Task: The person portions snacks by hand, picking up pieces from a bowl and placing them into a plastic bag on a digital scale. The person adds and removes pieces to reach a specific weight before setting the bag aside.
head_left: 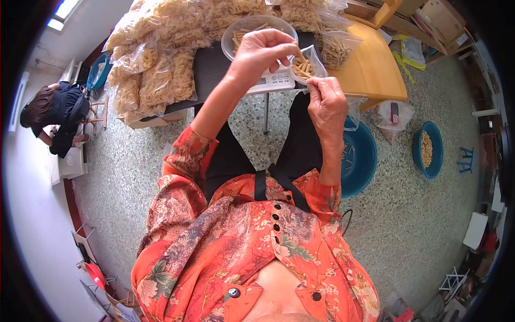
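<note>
A small clear plastic bag (pixel 310 65) partly filled with short tan sticks is held up between my hands, over the right side of the table. My left hand (pixel 258 56) is closed in a pinch at the bag's upper left edge, its wrist above a white digital scale (pixel 278 79). My right hand (pixel 328 102) pinches the bag's near edge between thumb and fingers. Behind my left hand stands a clear round tub (pixel 229 40) with more tan sticks, partly hidden by the hand.
Filled bags (pixel 161 80) are piled on the dark table (pixel 209 72). More bags lie near a wooden chair (pixel 375 64). A blue basin (pixel 365 161) sits by my right side; another basin (pixel 440 150) holds tan pieces. A person (pixel 59 112) bends at far left.
</note>
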`<state>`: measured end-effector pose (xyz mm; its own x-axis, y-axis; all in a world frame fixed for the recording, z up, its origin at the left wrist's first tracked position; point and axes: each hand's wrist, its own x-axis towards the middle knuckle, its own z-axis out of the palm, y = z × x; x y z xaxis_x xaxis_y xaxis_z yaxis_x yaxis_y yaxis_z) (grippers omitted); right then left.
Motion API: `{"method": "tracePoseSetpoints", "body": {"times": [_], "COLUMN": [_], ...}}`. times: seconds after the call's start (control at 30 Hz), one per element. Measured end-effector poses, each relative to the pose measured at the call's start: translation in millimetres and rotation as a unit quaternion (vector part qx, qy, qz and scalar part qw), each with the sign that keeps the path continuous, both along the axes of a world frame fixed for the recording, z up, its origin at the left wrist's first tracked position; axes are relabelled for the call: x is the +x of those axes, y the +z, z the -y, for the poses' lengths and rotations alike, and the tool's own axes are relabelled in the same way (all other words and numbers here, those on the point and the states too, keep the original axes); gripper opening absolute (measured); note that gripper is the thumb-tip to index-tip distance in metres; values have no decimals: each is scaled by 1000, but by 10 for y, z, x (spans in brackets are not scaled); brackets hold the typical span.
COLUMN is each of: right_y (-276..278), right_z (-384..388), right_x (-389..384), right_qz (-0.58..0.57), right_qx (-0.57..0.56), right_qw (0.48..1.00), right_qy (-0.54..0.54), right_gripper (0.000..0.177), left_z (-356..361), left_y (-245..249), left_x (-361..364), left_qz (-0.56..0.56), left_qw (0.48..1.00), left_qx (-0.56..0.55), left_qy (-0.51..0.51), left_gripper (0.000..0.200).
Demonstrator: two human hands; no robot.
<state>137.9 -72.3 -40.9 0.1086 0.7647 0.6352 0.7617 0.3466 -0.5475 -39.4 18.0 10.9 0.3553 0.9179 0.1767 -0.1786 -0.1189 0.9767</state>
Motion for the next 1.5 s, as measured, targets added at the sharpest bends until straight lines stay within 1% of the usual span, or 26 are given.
{"method": "tracePoseSetpoints", "body": {"times": [0.03,0.07,0.13,0.17,0.23,0.27,0.33,0.4,0.47,0.53,0.57,0.6,0.67,0.7,0.73,0.8,0.83,0.9,1.0,1.13,1.23,1.3,1.43,1.5], "right_y": [-5,-11,-21,-22,-25,-22,-9,-6,0,5,6,8,16,21,22,16,13,15,12,12,8,7,2,1], "right_z": [-3,-5,-7,-7,2,6,17,17,20,18,18,20,20,21,23,21,17,14,14,14,15,15,17,14], "right_x": [0,2,8,13,24,28,34,32,33,25,23,24,31,36,39,49,51,51,47,44,45,42,40,40], "right_qz": [-1,-1,-1,-1,-4,-5,-15,-12,-6,-6,-6,-5,-3,-3,-3,-3,-5,-3,-1,-5,-4,-4,-1,-2], "right_qx": [2,2,3,3,0,0,-9,-5,-2,3,3,-1,-5,-3,-2,-3,-3,-3,-2,-3,-11,-9,-9,-6], "right_qw": [1000,1000,1000,1000,1000,1000,1000,1000,1000,1000,1000,1000,1000,1000,1000,1000,1000,1000,1000,1000,1000,1000,1000,1000], "right_qy": [2,4,6,6,2,0,-5,-6,-8,-9,-8,-9,-11,-11,-11,-11,-11,-11,-10,-9,-12,-11,-9,-8], "right_gripper": [6,6,5,5,5,5,5,5,5,5,5,5,6,6,6,6,7,7,7,7,7,7,6,7], "left_z": [74,79,71,32,-100,-147,-317,-518,-632,-725,-752,-782,-820,-830,-843,-889,-908,-941,-939,-932,-937,-953,-959,-948], "left_y": [42,-6,-71,-89,-97,-60,-73,-86,-151,-222,-239,-260,-293,-299,-302,-310,-314,-354,-375,-334,-329,-379,-386,-351], "left_x": [61,136,180,168,108,43,-94,-291,-359,-387,-390,-379,-312,-280,-247,-200,-178,-147,-128,-122,-117,-121,-130,-144], "left_qz": [-63,-144,-202,-202,-157,-176,-153,-208,-224,-329,-374,-374,-447,-469,-468,-519,-519,-542,-555,-549,-566,-547,-560,-557], "left_qw": [997,982,945,945,950,947,957,939,934,884,865,865,796,784,785,743,743,716,709,715,703,707,706,724], "left_qx": [31,109,236,236,244,236,198,203,207,268,281,280,365,368,367,392,391,415,412,412,415,428,413,389], "left_qy": [27,63,101,101,115,132,149,184,186,194,183,183,183,176,175,158,159,148,141,134,117,133,130,118], "left_gripper": [16,13,11,11,11,10,11,12,11,10,10,10,10,11,11,12,12,16,16,16,16,10,9,11]}}
